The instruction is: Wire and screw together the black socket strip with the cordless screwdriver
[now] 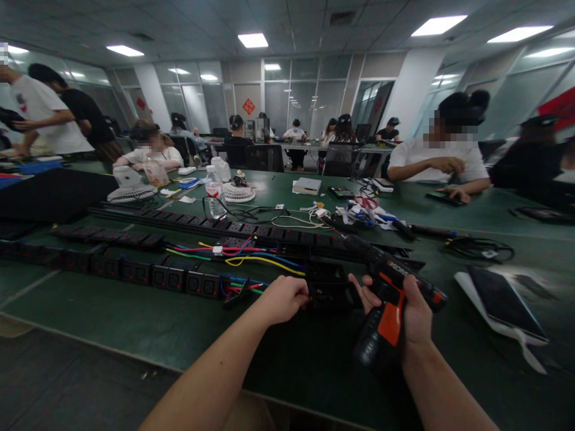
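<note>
My left hand [284,297] is closed, its fingers pinched at the left edge of a black rectangular housing [335,294]. Whatever sits between those fingertips is too small to make out. In my right hand [415,311] is a black and orange cordless drill [390,314], tilted with its nose up and to the left. Some fingers of that hand reach past the drill toward the housing. Left of the housing lies a row of black power sockets [168,278], with red, green and blue wires at its end. Yellow and blue wires [265,261] run behind my left hand.
A long black socket strip [242,228] crosses the green table [135,326]. Beyond it stand a water bottle [215,200] and a small white fan [239,190]. A tablet [505,302] lies at right, near a coiled black cable [483,248]. A person [444,152] sits across the table.
</note>
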Demonstrator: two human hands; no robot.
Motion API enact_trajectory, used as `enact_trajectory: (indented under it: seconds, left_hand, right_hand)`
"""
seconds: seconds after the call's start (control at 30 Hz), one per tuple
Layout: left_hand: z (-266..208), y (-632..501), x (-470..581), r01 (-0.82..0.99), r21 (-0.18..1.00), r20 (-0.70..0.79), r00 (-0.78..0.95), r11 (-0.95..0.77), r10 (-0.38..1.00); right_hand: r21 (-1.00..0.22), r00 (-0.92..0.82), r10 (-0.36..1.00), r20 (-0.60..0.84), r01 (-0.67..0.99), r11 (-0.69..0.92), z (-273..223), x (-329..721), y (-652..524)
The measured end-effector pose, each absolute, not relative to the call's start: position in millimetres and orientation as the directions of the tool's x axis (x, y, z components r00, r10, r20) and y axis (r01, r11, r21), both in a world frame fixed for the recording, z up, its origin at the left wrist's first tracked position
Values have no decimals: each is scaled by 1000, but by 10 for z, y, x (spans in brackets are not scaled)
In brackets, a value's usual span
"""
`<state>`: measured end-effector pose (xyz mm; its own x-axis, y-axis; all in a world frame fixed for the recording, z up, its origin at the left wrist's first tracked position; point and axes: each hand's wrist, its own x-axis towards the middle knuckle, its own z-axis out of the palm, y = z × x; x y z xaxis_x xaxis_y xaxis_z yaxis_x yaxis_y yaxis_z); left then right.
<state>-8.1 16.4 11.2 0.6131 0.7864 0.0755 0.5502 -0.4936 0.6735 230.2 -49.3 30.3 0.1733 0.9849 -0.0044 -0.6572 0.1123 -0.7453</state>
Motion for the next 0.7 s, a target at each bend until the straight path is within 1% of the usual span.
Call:
enact_trajectory:
  seconds: [0.2, 0.33, 0.57, 0.7]
  left_hand:
    - [49, 189, -73, 537, 734, 16, 599, -416, 800]
    - [36, 199, -71, 512, 804, -47, 561, -302, 827]
    - [48, 257, -43, 496, 859, -235, 600, -125, 765]
    - [-12, 306, -33, 482, 871, -246, 597, -96, 764]
  right_hand:
    - [-783, 109, 994, -7, -619, 62, 352, 2276, -505]
    - [-802, 109, 993, 35, -590, 93, 377, 2253, -509]
    - [-807, 132, 987, 92, -570, 152, 422, 2200, -528]
    - [-803, 142, 986, 93, -575, 158, 426, 2184, -567]
